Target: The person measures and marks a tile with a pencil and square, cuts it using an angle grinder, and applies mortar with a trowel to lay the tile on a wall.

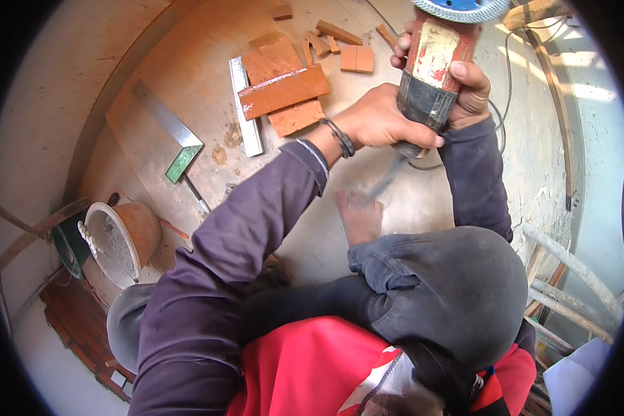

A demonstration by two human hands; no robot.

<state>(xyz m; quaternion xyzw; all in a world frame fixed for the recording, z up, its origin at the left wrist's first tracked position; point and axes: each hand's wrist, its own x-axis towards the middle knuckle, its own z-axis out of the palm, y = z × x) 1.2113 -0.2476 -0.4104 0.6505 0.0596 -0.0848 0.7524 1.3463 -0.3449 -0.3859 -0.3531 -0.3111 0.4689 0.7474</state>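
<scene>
An angle grinder (433,59) with a worn red and cream body and black rear is held up at the top right. My right hand (473,93) wraps around its body, thumb on the near side and fingertips showing past the far side. My left hand (378,119), with a dark bracelet at the wrist, is closed around the black rear end. The blue disc (461,5) with a pale rim is partly cut off by the frame's top edge. Left of the hands, an orange brick piece (284,91) lies across other bricks (273,61), beside a metal straight bar (248,104).
Several small cut brick pieces (357,59) lie beyond the stack. A try square (182,163) with a green handle lies to the left, near an orange bucket (142,232). A cable (504,90) runs along the right. My bare foot (360,216) rests on the floor below the grinder.
</scene>
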